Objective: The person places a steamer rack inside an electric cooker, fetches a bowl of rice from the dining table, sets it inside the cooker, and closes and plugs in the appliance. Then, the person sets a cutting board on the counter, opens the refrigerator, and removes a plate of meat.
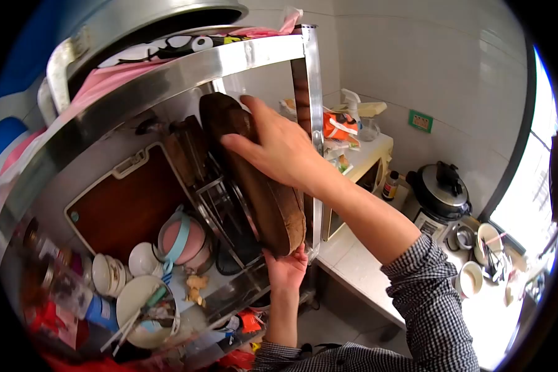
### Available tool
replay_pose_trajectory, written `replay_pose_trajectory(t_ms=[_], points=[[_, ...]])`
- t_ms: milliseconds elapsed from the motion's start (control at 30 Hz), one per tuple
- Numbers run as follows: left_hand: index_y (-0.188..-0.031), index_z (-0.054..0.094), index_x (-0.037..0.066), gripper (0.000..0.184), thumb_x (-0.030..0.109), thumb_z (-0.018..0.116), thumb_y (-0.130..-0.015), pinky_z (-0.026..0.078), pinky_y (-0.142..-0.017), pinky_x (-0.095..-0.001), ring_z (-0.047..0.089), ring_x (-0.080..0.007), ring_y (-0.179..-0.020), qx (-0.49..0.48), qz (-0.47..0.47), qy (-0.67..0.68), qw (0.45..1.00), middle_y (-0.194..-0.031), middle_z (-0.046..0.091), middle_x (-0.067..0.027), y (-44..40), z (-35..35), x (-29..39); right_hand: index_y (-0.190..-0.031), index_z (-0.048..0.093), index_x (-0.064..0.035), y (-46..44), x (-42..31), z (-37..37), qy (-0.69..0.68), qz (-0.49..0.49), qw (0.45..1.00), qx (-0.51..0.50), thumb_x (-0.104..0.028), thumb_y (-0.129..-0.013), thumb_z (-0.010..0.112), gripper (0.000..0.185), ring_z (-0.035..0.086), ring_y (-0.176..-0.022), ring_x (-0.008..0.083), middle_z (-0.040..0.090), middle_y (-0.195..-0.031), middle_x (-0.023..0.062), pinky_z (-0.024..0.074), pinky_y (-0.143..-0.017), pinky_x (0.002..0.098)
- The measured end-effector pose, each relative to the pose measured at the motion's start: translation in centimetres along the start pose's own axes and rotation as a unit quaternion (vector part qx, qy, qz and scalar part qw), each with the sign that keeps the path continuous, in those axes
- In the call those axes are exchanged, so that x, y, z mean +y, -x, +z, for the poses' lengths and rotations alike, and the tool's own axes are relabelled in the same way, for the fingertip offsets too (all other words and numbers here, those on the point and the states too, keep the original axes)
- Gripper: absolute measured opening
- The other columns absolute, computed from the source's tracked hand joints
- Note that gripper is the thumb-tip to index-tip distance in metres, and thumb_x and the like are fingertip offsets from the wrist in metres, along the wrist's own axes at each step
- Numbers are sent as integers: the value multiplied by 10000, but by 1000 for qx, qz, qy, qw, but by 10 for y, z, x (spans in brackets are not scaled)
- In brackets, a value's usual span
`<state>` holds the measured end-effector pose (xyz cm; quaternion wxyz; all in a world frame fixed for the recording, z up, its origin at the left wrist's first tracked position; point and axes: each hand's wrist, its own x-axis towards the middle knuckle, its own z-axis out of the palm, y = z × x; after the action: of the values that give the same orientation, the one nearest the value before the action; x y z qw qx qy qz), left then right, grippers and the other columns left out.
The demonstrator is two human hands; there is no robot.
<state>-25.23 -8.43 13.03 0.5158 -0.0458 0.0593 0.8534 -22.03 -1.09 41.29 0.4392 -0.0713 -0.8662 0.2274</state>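
Note:
A thick, dark brown wooden chopping board (263,198) stands on edge, slightly tilted, inside the metal-framed shelf. My right hand (279,142) grips its upper part, thumb on the near side and fingers over the far edge. Under the lower end, my left hand (285,266) cups the wood; some of its fingers are hidden beneath it. Close to the board's left side is a metal wire rack (220,208). A reddish-brown cutting board (127,201) with a pale rim leans against the wall farther left.
Bowls (108,274), a pink pot (186,239) and ginger (196,288) sit on the shelf. The steel frame (313,124) rises right of the chopping board. A large metal pot (155,15) stands on top. On the right counter are a pressure cooker (440,189) and a small bottle (390,185).

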Motion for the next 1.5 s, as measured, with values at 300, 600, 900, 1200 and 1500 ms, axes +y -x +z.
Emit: replay_pose_trajectory(t_ms=[300, 600, 900, 1200, 1500], points=[[-1274, 406, 88, 583, 437, 527, -823, 395, -892, -492, 464, -290, -1103, -147, -69, 221, 962, -1253, 474, -105, 9, 14, -4, -1200, 359, 67, 13, -11, 8, -61, -14, 997, 40, -115, -654, 557, 609, 538, -872, 426, 548, -921, 282, 441, -787, 445], [-1241, 424, 29, 446, 291, 473, -884, 312, -998, -384, 397, -212, -1184, 98, -51, -12, 994, -1273, 446, -78, 35, 50, -49, -1339, 80, 72, 141, -43, -63, -136, -122, 980, 72, -57, -646, 560, 853, 500, -881, 384, 399, -1102, 256, 428, -729, 438], [-1238, 432, 36, 454, 300, 496, -874, 343, -982, -390, 419, -218, -1164, 45, -228, -156, 960, -1263, 458, -84, 87, 29, -226, -1355, 243, -41, 330, -90, -187, -135, -24, 976, 169, -94, -651, 592, 788, 528, -830, 349, 501, -1004, 167, 463, -644, 387], [-1234, 440, 42, 463, 310, 519, -864, 373, -965, -396, 441, -225, -1144, -7, -365, -184, 913, -1253, 470, -90, 171, -55, -342, -1301, 302, -18, 498, -124, -235, 61, 0, 958, 282, -80, -562, 609, 803, 531, -868, 360, 483, -1037, 200, 463, -713, 404], [-1231, 448, 49, 473, 319, 542, -855, 404, -949, -403, 463, -231, -1125, -29, -513, -152, 845, -1243, 482, -96, 234, -119, -428, -1309, 218, 82, 625, -186, -322, 156, 233, 861, 424, -152, -690, 675, 805, 574, -938, 329, 475, -1133, 235, 491, -751, 331]])
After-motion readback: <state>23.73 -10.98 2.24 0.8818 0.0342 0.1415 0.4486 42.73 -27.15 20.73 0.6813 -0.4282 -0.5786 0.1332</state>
